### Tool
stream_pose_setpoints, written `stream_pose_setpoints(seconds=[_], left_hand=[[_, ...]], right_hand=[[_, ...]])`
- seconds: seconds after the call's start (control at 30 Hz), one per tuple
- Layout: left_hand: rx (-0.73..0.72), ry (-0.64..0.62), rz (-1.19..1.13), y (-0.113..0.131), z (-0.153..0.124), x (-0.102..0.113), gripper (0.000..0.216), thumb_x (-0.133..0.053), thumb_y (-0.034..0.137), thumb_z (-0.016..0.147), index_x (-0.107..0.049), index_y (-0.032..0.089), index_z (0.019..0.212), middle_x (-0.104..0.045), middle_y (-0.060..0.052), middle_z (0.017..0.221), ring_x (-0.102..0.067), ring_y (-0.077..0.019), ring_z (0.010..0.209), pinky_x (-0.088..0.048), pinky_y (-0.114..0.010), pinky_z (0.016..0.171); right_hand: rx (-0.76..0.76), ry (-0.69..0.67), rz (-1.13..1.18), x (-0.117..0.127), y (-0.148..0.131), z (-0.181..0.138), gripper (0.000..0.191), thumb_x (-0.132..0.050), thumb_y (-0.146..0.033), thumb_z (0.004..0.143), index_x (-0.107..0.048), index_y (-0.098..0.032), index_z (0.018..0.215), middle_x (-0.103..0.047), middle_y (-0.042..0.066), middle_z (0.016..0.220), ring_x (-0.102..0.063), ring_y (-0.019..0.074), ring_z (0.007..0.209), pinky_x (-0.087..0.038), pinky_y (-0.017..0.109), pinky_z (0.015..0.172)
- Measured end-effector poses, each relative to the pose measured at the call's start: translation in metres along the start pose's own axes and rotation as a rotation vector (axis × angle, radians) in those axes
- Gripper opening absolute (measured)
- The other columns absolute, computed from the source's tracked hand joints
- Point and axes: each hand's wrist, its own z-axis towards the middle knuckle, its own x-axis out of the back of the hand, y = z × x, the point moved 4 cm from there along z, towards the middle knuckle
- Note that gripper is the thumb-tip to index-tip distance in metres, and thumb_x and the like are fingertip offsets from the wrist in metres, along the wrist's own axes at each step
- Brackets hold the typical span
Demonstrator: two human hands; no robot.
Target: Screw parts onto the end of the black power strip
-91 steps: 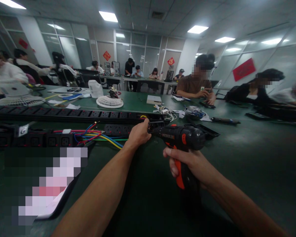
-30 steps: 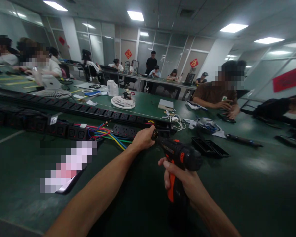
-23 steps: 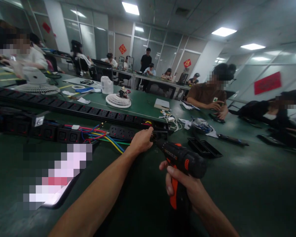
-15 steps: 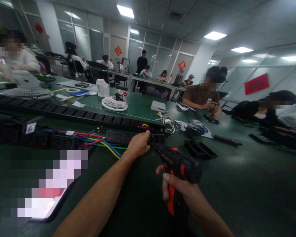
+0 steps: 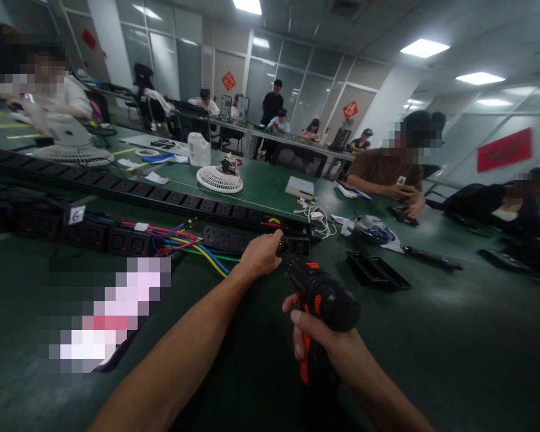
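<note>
My right hand [image 5: 317, 330] is wrapped round the grip of a black and orange cordless drill [image 5: 326, 295]. Its nose points forward and left, close to the fingers of my left hand [image 5: 261, 255]. That hand is closed on the right end of a black power strip [image 5: 222, 238]; whether it also holds a small part there is hidden. Whether the drill tip touches anything cannot be made out. Red, blue, yellow and green wires [image 5: 207, 259] run out from the strip's opened section, left of my wrist.
Behind lies a long black socket strip [image 5: 162, 195]. A phone [image 5: 117, 318] with a blurred screen rests at left. Black plastic trays [image 5: 378, 270] sit right of the drill. Fan parts [image 5: 219, 178], white cables [image 5: 321, 222] and co-workers [image 5: 387, 168] are farther off.
The whole view has shifted, so the scene sits farther right. Against it, the drill's rear has swung a little left, while my left hand keeps its place at the strip's end.
</note>
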Motion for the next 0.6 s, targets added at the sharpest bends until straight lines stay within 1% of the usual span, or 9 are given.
stream_pose_setpoints(seconds=[0.1, 0.27, 0.43, 0.6], left_hand=[[0.009, -0.015, -0.001, 0.001, 0.001, 0.001, 0.033, -0.060, 0.034, 0.093, -0.050, 0.024, 0.122, -0.072, -0.011, 0.115, -0.069, -0.0281, 0.106, -0.053, -0.036, 0.088], [0.013, -0.030, 0.012, 0.001, 0.002, 0.002, 0.035, -0.063, 0.031, 0.089, -0.051, 0.022, 0.122, -0.072, -0.012, 0.115, -0.069, -0.0289, 0.107, -0.053, -0.037, 0.090], [0.017, -0.026, 0.020, 0.001, 0.001, 0.001, 0.035, -0.062, 0.031, 0.090, -0.050, 0.023, 0.122, -0.072, -0.011, 0.117, -0.069, -0.0283, 0.109, -0.053, -0.037, 0.092], [0.009, -0.035, 0.031, 0.000, 0.001, 0.000, 0.037, -0.062, 0.032, 0.091, -0.049, 0.023, 0.124, -0.072, -0.010, 0.118, -0.070, -0.0278, 0.109, -0.054, -0.036, 0.091]], right_hand=[[0.033, 0.019, 0.005, 0.004, 0.006, 0.002, 0.047, -0.072, -0.060, 0.087, -0.063, -0.017, 0.105, -0.061, -0.002, 0.052, -0.056, 0.0167, 0.050, -0.046, 0.030, 0.053], [-0.004, 0.060, 0.068, 0.013, 0.016, 0.002, 0.045, -0.074, -0.058, 0.088, -0.062, -0.018, 0.105, -0.062, -0.002, 0.053, -0.057, 0.0176, 0.050, -0.047, 0.031, 0.053], [0.018, 0.067, 0.110, 0.012, 0.012, 0.000, 0.037, -0.075, -0.051, 0.090, -0.063, -0.018, 0.101, -0.063, -0.002, 0.055, -0.058, 0.0161, 0.052, -0.047, 0.029, 0.054], [0.031, 0.053, 0.111, 0.011, 0.012, 0.000, 0.033, -0.075, -0.049, 0.090, -0.062, -0.019, 0.097, -0.062, -0.003, 0.053, -0.056, 0.0158, 0.049, -0.048, 0.029, 0.051]])
